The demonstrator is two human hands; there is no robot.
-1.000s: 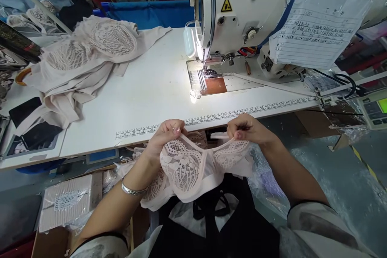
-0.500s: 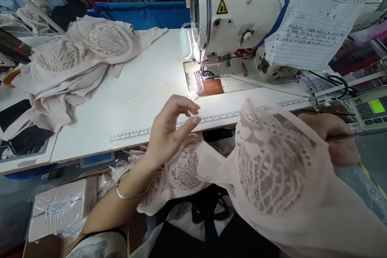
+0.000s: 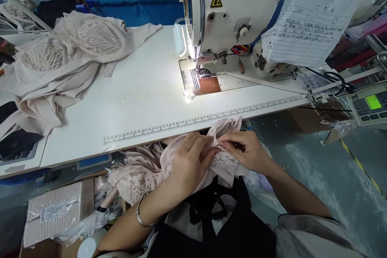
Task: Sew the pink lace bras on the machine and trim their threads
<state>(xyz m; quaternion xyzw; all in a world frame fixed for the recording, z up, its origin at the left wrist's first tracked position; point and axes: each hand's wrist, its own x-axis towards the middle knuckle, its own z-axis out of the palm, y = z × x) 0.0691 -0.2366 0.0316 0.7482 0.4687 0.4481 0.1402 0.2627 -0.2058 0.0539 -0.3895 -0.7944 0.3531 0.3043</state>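
Observation:
A pale pink lace bra (image 3: pixel 225 163) lies bunched across my lap, just below the table's front edge. My left hand (image 3: pixel 192 159), with a ring and a bracelet, pinches its fabric from the left. From the right, my right hand (image 3: pixel 246 151) pinches the same bra, fingertips almost meeting the left ones. More pink lace bras (image 3: pixel 133 177) hang to the left of my left forearm. Beyond the table edge stands a white sewing machine (image 3: pixel 229 12), its lamp lit over the needle, with a narrow pale strip (image 3: pixel 266 83) running to it from the right.
A pile of pink bras (image 3: pixel 90 44) lies on the white table (image 3: pixel 142 96) at left. A printed ruler (image 3: pixel 181 123) runs along the front edge. A written sheet (image 3: pixel 305 28) hangs on the machine, and a control box (image 3: pixel 371 102) stands at right. Below left is a wrapped package (image 3: pixel 57 213).
My right hand has come in from the far right, lowering the bra to my lap. The left hand, earlier raised and empty, has moved right and down and now grips the bra too.

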